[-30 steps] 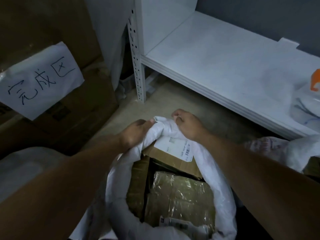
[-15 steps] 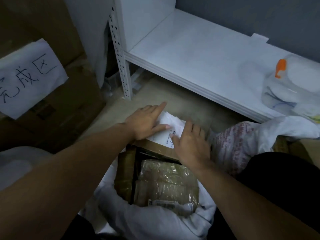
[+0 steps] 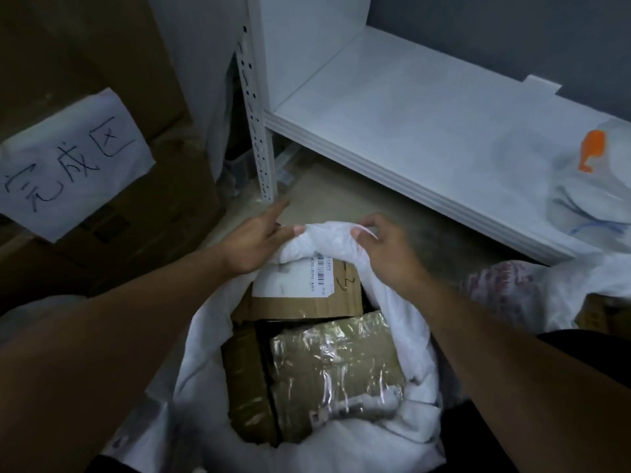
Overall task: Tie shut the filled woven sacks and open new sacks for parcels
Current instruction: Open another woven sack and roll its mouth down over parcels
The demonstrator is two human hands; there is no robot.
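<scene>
White woven sack (image 3: pixel 205 336) stands on floor (image 3: pixel 341 189), just in front of shelf's (image 3: pixel 409 124) front edge, near its L corner post (image 3: pixel 256 131). Mouth open, far rim bunched and lifted between both hands.

L hand (image 3: pixel 254 240): forearm comes in from lower L, wrist straight. Thumb lies on top of bunched rim, fabric pinched under it; index finger straight, pointing toward foot of post. Other fingers hidden behind fabric.

R hand (image 3: pixel 386 249): forearm in from lower R, back of hand up. Thumb and curled fingers pinch same rim, close to L thumb; fold of fabric spans the two.

Sack contents, full to near the top:
- far side: cardboard box (image 3: pixel 307 303), flat, white shipping label (image 3: pixel 290 279) w/ barcode on top; lifted rim covers label's far edge.
- near R: parcel in shiny clear wrap (image 3: pixel 334 370), touching box's near edge.
- near L: dark brown taped parcel (image 3: pixel 246 387), hard against wrapped one.

Surroundings: second sack (image 3: pixel 505 285) w/ red print, on floor to R, under shelf's front edge. On shelf's R end, clear bag (image 3: pixel 587 206) w/ orange-topped item (image 3: pixel 592 150) inside; can't tell what it is. Along L edge of floor, stacked brown cartons (image 3: pixel 164 206), handwritten paper sign (image 3: pixel 68 158) stuck to front.
</scene>
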